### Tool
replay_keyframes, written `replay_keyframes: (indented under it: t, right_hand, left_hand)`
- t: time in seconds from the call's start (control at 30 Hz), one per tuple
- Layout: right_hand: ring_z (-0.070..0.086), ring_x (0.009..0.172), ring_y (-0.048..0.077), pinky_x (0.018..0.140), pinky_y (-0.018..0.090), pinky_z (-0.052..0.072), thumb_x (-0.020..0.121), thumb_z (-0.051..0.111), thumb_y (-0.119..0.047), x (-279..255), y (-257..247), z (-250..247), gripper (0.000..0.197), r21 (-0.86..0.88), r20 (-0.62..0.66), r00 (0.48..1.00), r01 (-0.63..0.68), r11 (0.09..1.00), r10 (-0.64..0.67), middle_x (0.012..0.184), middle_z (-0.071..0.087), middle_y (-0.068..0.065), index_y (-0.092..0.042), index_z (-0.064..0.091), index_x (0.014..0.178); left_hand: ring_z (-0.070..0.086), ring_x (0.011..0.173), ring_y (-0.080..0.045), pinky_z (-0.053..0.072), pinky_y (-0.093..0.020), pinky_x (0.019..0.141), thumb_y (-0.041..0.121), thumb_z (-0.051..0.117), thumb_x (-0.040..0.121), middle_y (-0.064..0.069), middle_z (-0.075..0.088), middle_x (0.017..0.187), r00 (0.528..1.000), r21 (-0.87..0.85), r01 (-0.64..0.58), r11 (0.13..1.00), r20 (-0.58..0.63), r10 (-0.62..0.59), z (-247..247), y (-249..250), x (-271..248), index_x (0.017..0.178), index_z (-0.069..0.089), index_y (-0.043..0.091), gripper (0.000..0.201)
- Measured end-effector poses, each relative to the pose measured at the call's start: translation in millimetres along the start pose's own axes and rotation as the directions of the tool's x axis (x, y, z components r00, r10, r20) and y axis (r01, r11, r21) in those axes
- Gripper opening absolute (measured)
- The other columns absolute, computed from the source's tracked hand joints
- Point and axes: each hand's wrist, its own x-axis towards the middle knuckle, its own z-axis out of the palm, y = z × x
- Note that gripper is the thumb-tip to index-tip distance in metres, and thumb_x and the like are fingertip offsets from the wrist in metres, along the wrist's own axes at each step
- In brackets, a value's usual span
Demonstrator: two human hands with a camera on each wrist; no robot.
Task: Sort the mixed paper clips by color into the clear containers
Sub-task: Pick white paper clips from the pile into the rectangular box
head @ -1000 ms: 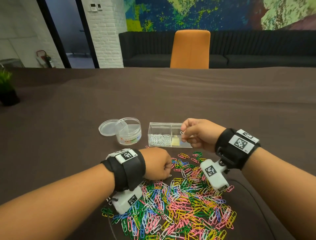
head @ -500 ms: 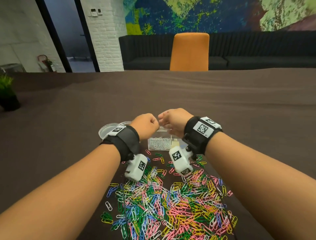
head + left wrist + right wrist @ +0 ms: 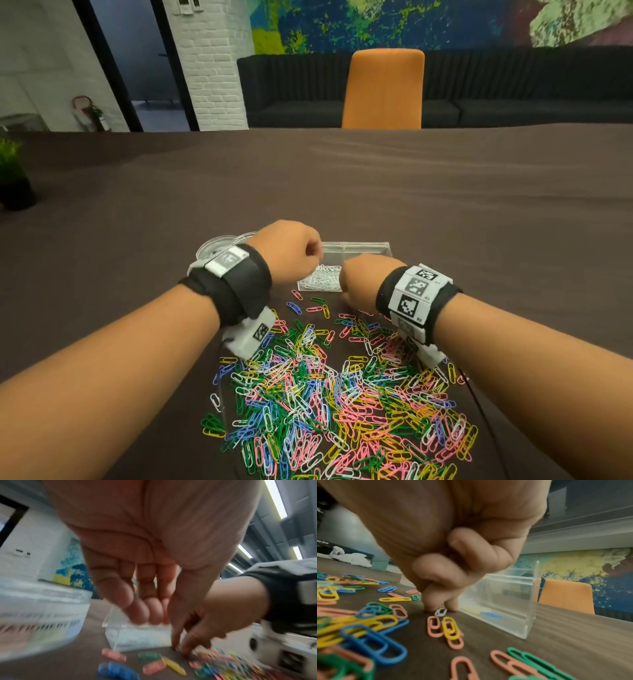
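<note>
A heap of mixed coloured paper clips (image 3: 342,394) lies on the dark table in front of me. Beyond it stands a clear two-part box (image 3: 356,247); its left part holds white clips (image 3: 322,279). My left hand (image 3: 291,253) hovers over that left part, and in the left wrist view its fingers (image 3: 139,609) hang straight down with nothing seen in them. My right hand (image 3: 363,284) is down at the table just before the box. There its thumb and forefinger pinch a small white clip (image 3: 440,612) that lies on the table.
A round clear tub (image 3: 42,615) and its lid (image 3: 215,248) sit left of the box, partly behind my left wrist. Loose clips (image 3: 308,305) lie between heap and box. An orange chair (image 3: 383,89) stands at the table's far edge, and a potted plant (image 3: 12,178) at far left.
Half a second ago both hands met above the box. The right hand has since dropped to the table in front of the box; the left hand stays over the white compartment.
</note>
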Motion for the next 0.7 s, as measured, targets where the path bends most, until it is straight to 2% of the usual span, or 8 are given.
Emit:
replay_keyframes:
  t: [0.1, 0.2, 0.27, 0.37, 0.47, 0.53, 0.63, 0.7]
  right_hand:
    - [0.059, 0.067, 0.024, 0.073, 0.036, 0.057, 0.091, 0.057, -0.019, 4, -5, 2, 0.022, -0.112, 0.015, 1.0, -0.009, 0.994, 0.011, 0.071, 0.06, 0.003, -0.014, 0.054, 0.069]
    - [0.057, 0.064, 0.023, 0.071, 0.035, 0.057, 0.089, 0.057, -0.015, 4, -6, 2, 0.019, -0.135, 0.001, 1.0, 0.02, 0.991, -0.02, 0.069, 0.057, 0.002, -0.014, 0.055, 0.07]
    - [0.06, 0.069, 0.024, 0.072, 0.034, 0.058, 0.089, 0.056, -0.015, 2, -4, 3, 0.011, -0.114, 0.007, 1.0, 0.026, 0.993, -0.025, 0.073, 0.06, 0.002, -0.015, 0.062, 0.08]
    - [0.062, 0.077, 0.024, 0.068, 0.03, 0.053, 0.088, 0.055, -0.021, -7, 2, 7, 0.009, -0.014, -0.042, 0.997, 0.071, 0.997, -0.072, 0.081, 0.063, 0.0, -0.019, 0.063, 0.085]
    - [0.057, 0.074, 0.022, 0.066, 0.027, 0.046, 0.087, 0.054, -0.021, -19, 7, 9, 0.007, 0.179, -0.117, 0.985, 0.145, 0.973, -0.126, 0.08, 0.062, -0.003, -0.024, 0.055, 0.081]
    - [0.055, 0.07, 0.018, 0.063, 0.028, 0.046, 0.089, 0.05, -0.015, -27, 7, 8, 0.007, 0.321, -0.121, 0.985, 0.159, 0.934, -0.126, 0.079, 0.061, -0.003, -0.022, 0.053, 0.089]
    - [0.047, 0.064, 0.01, 0.056, 0.024, 0.036, 0.094, 0.04, -0.007, -31, -5, 6, 0.02, 0.408, -0.092, 0.978, 0.21, 0.889, -0.188, 0.075, 0.052, -0.008, -0.017, 0.053, 0.104]
    - [0.049, 0.071, 0.014, 0.061, 0.025, 0.036, 0.097, 0.041, -0.011, -27, -17, 8, 0.017, 0.383, -0.076, 0.968, 0.249, 0.89, -0.239, 0.078, 0.052, -0.006, -0.017, 0.056, 0.102]
  left_hand:
    - [0.066, 0.074, -0.01, 0.056, -0.03, 0.073, 0.032, 0.067, 0.082, 0.011, 0.07, 0.074, 0.973, 0.068, 0.007, 0.998, 0.23, -0.022, 15, -2, -24, 0.08, 0.073, 0.023, 0.011]
    - [0.066, 0.073, -0.012, 0.057, -0.033, 0.072, 0.05, 0.08, 0.072, 0.007, 0.071, 0.075, 0.9, 0.115, 0.041, 0.993, 0.427, -0.087, 32, -6, -37, 0.08, 0.072, 0.021, 0.031]
    - [0.066, 0.075, -0.013, 0.057, -0.033, 0.073, 0.051, 0.081, 0.072, 0.007, 0.071, 0.077, 0.902, 0.084, 0.053, 0.995, 0.424, -0.084, 37, -11, -39, 0.08, 0.072, 0.02, 0.033]
    - [0.063, 0.069, -0.007, 0.056, -0.03, 0.075, 0.035, 0.08, 0.078, 0.011, 0.069, 0.071, 0.907, -0.009, 0.059, 0.998, 0.419, -0.05, 37, -20, -39, 0.081, 0.074, 0.019, 0.017]
    - [0.054, 0.056, 0.006, 0.05, -0.02, 0.065, 0.025, 0.077, 0.081, 0.021, 0.061, 0.057, 0.926, -0.099, 0.091, 0.991, 0.375, -0.048, 35, -28, -41, 0.078, 0.072, 0.019, 0.008]
    - [0.052, 0.05, 0.01, 0.042, -0.014, 0.057, 0.021, 0.076, 0.082, 0.026, 0.057, 0.051, 0.931, -0.134, 0.111, 0.985, 0.362, -0.055, 32, -31, -42, 0.077, 0.071, 0.022, 0.007]
    - [0.053, 0.052, 0.009, 0.042, -0.012, 0.058, 0.018, 0.074, 0.083, 0.022, 0.06, 0.056, 0.93, -0.143, 0.123, 0.982, 0.361, -0.064, 28, -35, -42, 0.082, 0.074, 0.023, 0.005]
    - [0.057, 0.06, 0.005, 0.048, -0.016, 0.064, 0.017, 0.072, 0.083, 0.016, 0.066, 0.067, 0.936, -0.161, 0.137, 0.977, 0.343, -0.075, 26, -37, -44, 0.082, 0.074, 0.021, 0.005]
